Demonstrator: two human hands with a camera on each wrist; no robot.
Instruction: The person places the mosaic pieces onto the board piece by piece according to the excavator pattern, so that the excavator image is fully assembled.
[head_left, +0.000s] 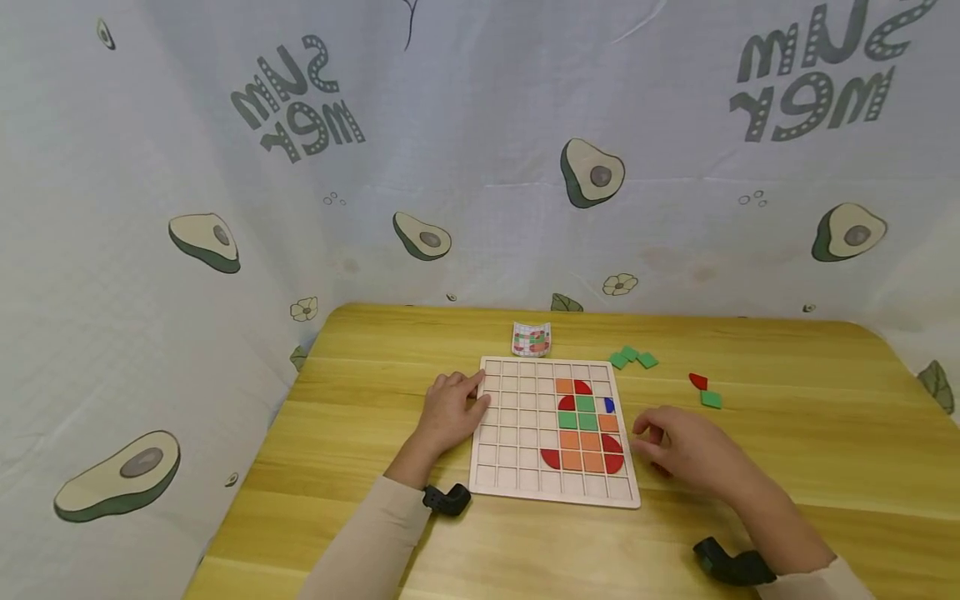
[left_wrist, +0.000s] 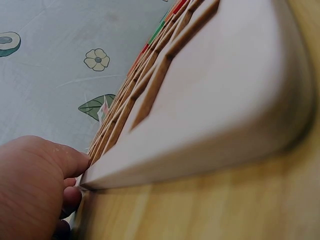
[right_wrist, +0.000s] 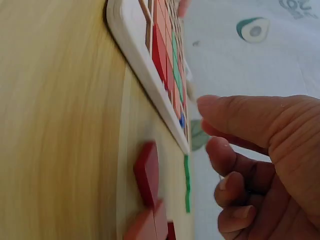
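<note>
A pale wooden grid board (head_left: 517,482) lies on the table, with red, orange, green and blue flat pieces filling cells on its right side. My left hand (head_left: 450,414) rests at the board's left edge, thumb and index finger touching it. The left wrist view shows the thumb (left_wrist: 70,159) on the rim near a corner. Just off the right edge hovers my right hand (head_left: 693,446), fingers loosely bent, with no piece visible between thumb and fingertips. Below it, a red piece (right_wrist: 147,172) and orange pieces (right_wrist: 142,227) lie on the table.
Behind the board stands a small curved pattern card (head_left: 531,340). Several green squares (head_left: 630,353) lie past its far right corner. Farther right are a red quarter-round piece (head_left: 698,381) and a green square (head_left: 711,400). A printed curtain (head_left: 480,167) hangs behind the table.
</note>
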